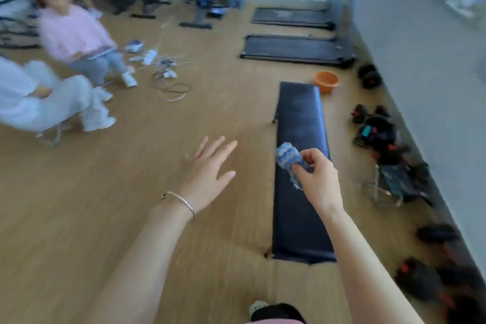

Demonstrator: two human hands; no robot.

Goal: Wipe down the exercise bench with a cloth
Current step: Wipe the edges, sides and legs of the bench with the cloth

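Hovering over the near half of the long dark-navy padded exercise bench [299, 118], the right hand [318, 179] has its grip clamped on a bunched blue-and-white striped cloth [288, 156], pinched between thumb and curled fingers. Whether the cloth touches the padding cannot be told. The bench stands lengthwise on the pale wooden floor [105, 218]. The left hand [207, 173] is held over the floor beside the bench, its grip apart with fingers spread, holding nothing. A thin metal bangle [181, 204] circles that wrist. A round orange plastic basin [326, 81] sits on the floor at the bench's far right corner. Black dumbbells [368, 76] lie along the right wall. Two blurred people are at the left.
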